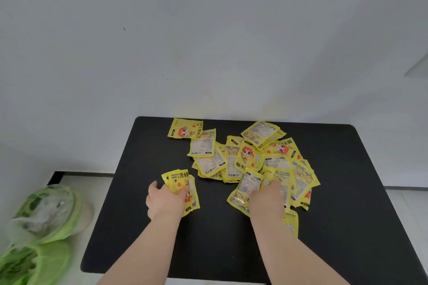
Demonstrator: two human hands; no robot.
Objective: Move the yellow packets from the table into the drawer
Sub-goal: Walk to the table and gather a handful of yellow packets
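Left hand (165,201) clamps a small fan of yellow packets (178,180) low over the black tabletop (347,192). Right hand (268,201) is down on the loose pile (250,157), too blurred to tell its grip. The packets look light, thin and slick, best pinched at the edges in stacks. No drawer in sight; green bags (44,227) lie off left.

Green plastic bags (39,222) lie blurred on the pale floor (97,185), lower left. A white wall (208,30) rises behind.
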